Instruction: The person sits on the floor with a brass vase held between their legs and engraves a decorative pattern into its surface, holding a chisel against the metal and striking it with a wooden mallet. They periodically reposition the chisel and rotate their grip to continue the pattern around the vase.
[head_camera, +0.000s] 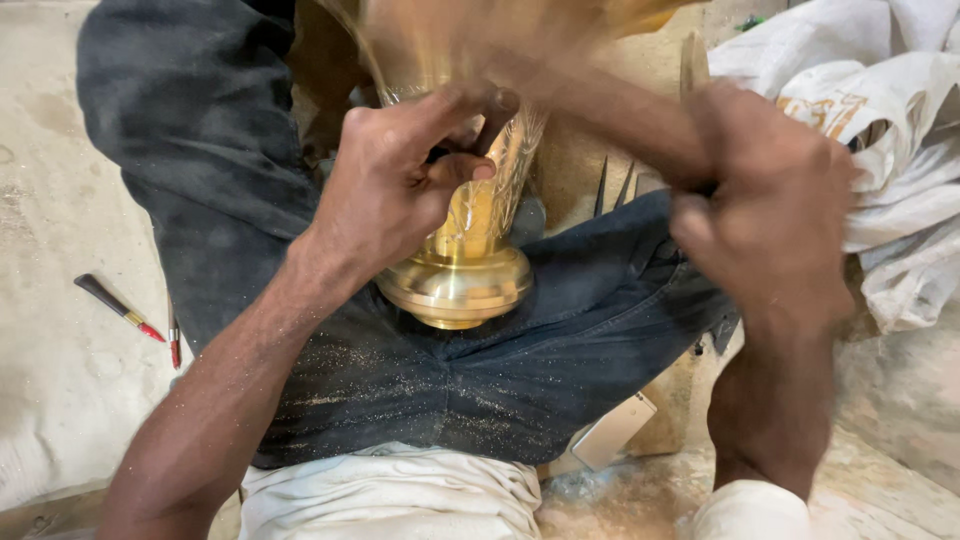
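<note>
While my left hand (385, 185) pinches a small tool against the brass vase (468, 240) on my lap, part of its neck already shows engraving. My right hand (770, 215) is clenched on a blurred handle; the smooth base looks unworked.

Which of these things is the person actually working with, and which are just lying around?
In use:
- brass vase, resting on the lap
- left hand, fingers pressed on the vase
- right hand, blurred, gripping a wooden tool

Lying about:
- red-tipped tool on the floor
- white cloth sacks
- flat pale object by the leg
</note>
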